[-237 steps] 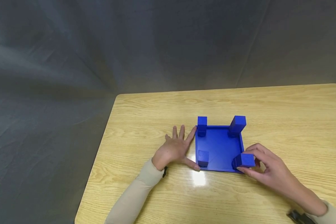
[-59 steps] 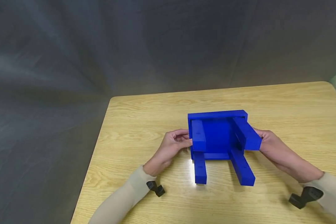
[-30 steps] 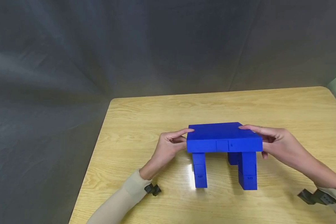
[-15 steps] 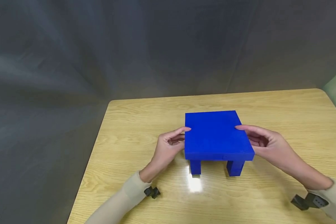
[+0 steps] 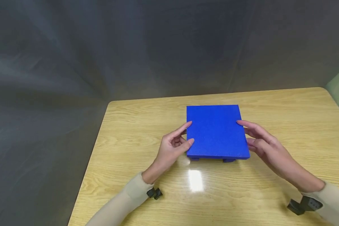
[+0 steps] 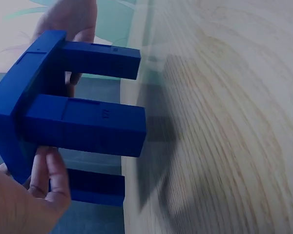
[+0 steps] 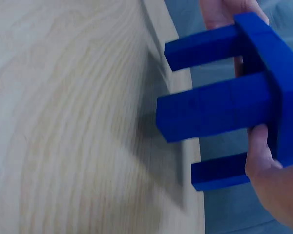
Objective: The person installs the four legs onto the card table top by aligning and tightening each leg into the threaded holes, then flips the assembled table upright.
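Note:
A small blue toy table (image 5: pixel 216 131) stands legs-down between my two hands, its flat square top facing up. My left hand (image 5: pixel 168 149) grips its left edge, with thumb and index finger on the top and other fingers underneath. On the opposite edge my right hand (image 5: pixel 272 152) holds it, the index fingertip on top and other fingers at the side. Both wrist views show square blue legs (image 6: pixel 88 124) pointing down at the wood; whether they touch it I cannot tell. In the head view the legs are mostly hidden under the top.
Beneath is a wooden table (image 5: pixel 135 131) with light glare near its middle. A dark grey curtain (image 5: pixel 169 47) hangs behind and to the left. Small black devices (image 5: pixel 305 205) sit on both wrists.
Earlier the blue table lay upside down, my right hand at one leg. Both hands have turned it over, top up, and it now tilts less toward me.

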{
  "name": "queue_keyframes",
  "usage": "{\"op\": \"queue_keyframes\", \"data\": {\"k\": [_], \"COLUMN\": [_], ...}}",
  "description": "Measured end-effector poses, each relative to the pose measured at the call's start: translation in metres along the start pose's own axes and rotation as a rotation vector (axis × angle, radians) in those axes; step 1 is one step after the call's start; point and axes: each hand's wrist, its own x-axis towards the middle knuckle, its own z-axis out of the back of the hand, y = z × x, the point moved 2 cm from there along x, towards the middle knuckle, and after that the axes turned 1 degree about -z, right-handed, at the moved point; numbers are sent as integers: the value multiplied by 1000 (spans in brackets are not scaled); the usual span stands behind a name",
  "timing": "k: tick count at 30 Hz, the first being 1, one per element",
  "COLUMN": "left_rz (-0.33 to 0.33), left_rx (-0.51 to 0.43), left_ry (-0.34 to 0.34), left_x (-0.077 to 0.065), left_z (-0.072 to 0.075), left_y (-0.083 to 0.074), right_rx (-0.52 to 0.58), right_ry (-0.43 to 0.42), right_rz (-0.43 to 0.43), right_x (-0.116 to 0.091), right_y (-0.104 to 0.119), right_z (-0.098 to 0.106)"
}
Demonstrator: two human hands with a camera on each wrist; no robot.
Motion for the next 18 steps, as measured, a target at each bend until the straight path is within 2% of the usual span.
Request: {"op": "queue_keyframes", "data": {"k": [4, 8, 13, 18], "left_rz": [43, 79, 137, 166], "left_rx": [1, -42, -54, -43], "left_ry": [49, 81, 105, 107], "left_x": [1, 1, -3, -6], "left_z": [2, 3, 5, 6], "left_y": [1, 3, 10, 13], "right_rx": [-1, -28, -55, -80], "right_ry": [-7, -7, -13, -10], "right_rz": [43, 100, 93, 81], "right_x": [0, 3, 2, 3], "right_y": [3, 2, -2, -6], "right_z": [-8, -12, -13, -14]}}
